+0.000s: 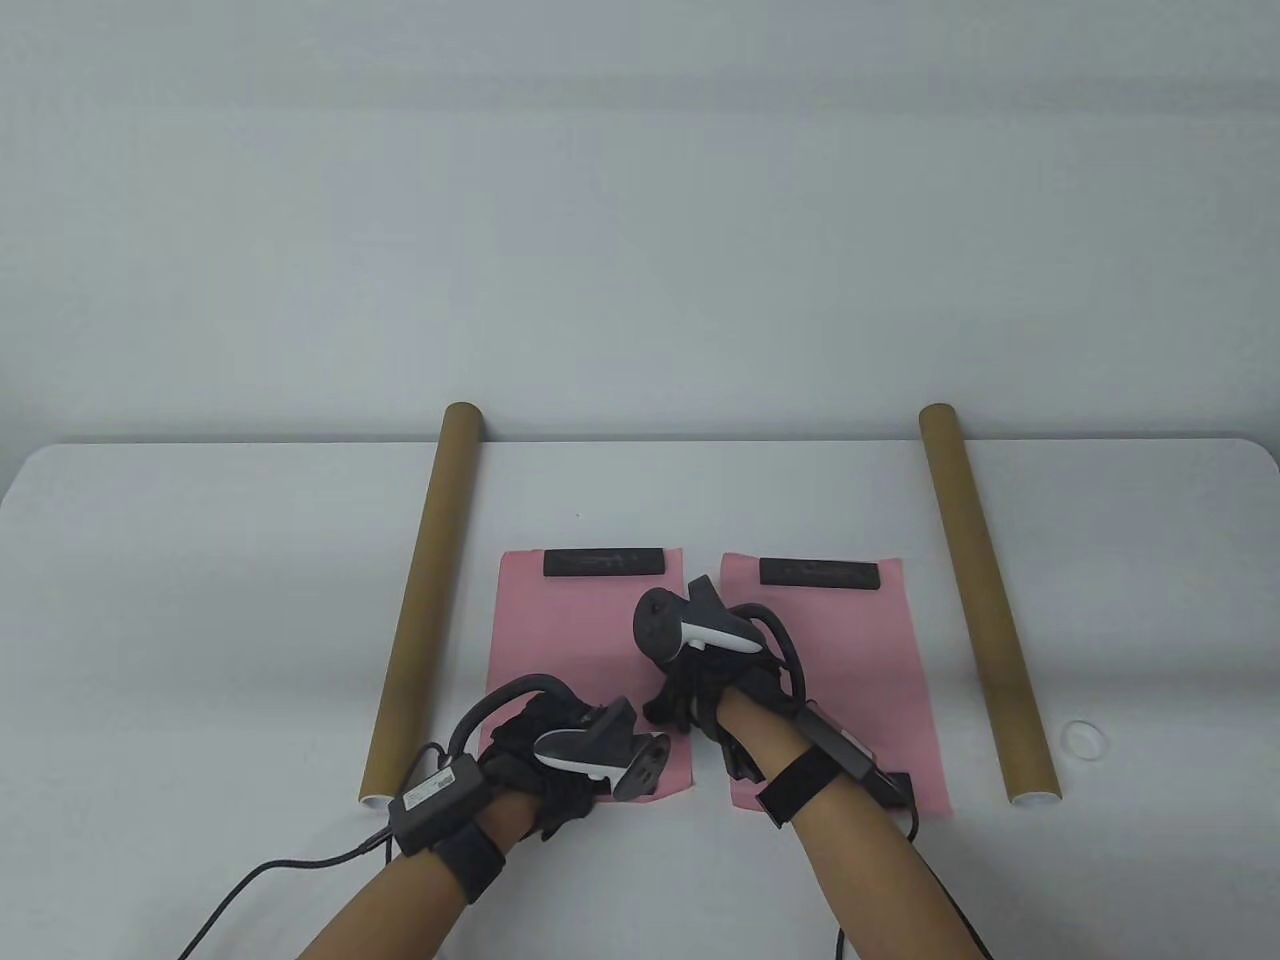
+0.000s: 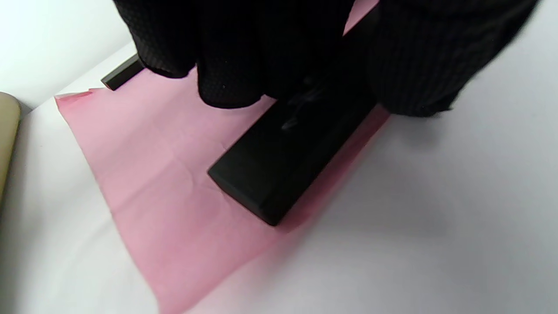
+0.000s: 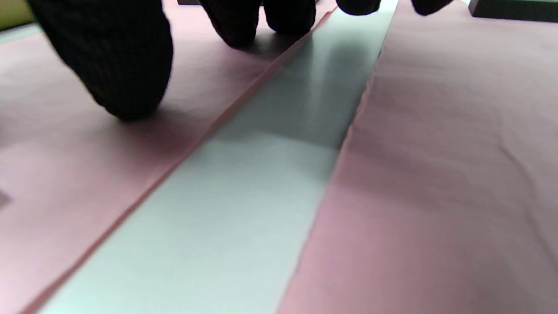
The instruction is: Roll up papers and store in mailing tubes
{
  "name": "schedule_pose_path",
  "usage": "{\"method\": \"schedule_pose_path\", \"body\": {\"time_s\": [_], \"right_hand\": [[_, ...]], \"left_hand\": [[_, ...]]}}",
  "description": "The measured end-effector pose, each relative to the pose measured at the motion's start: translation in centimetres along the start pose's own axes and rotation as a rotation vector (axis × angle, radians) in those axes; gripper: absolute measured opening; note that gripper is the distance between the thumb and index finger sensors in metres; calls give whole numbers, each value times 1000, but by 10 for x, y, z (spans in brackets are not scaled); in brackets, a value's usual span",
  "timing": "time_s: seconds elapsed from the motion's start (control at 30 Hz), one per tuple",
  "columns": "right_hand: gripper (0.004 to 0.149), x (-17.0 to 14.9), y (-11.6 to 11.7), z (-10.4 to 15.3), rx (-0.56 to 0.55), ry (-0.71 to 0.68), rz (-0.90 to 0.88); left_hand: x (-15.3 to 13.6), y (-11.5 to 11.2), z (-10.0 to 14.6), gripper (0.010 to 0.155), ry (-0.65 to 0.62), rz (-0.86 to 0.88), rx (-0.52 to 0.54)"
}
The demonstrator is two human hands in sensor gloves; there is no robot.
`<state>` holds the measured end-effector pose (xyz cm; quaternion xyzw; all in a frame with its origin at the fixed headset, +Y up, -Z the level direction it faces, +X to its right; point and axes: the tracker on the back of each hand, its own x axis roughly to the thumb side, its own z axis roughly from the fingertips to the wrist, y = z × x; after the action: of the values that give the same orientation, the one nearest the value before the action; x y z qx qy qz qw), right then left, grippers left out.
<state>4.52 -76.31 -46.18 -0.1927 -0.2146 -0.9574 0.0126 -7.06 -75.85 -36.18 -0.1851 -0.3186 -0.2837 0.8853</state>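
Note:
Two pink papers lie flat side by side, the left paper [image 1: 585,650] and the right paper [image 1: 850,660]. A black weight bar [image 1: 603,561] holds the left paper's far edge and another [image 1: 819,573] the right paper's. My left hand [image 1: 530,742] grips a third black bar [image 2: 287,152] on the left paper's near edge, fingers and thumb on either side of it. My right hand [image 1: 682,705] rests its fingertips [image 3: 122,61] on the left paper's right edge [image 3: 87,174], holding nothing. Two brown mailing tubes lie at the left [image 1: 425,600] and right [image 1: 985,600].
A small white tube cap [image 1: 1083,738] lies right of the right tube. A fourth black bar [image 1: 897,785] shows partly under my right forearm on the right paper's near edge. A strip of bare table [image 3: 261,183] separates the papers. Cables trail from both wrists.

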Motion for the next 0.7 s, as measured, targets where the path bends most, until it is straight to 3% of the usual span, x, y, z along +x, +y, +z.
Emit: {"method": "schedule_pose_path", "body": {"time_s": [0.17,0.33,0.53,0.7], "right_hand": [[82,0,0,0,0,-2,0],[83,-1,1,1,1,-1,-11],[83,-1,1,1,-1,-1,-11],[83,-2,1,1,-1,0,-12]], "left_hand": [[-2,-2,2,72,-35,53,39],[-2,-2,22,73,-28,64,86],[20,-3,44,74,-41,-2,114],[25,-8,45,73,-41,4,116]]}}
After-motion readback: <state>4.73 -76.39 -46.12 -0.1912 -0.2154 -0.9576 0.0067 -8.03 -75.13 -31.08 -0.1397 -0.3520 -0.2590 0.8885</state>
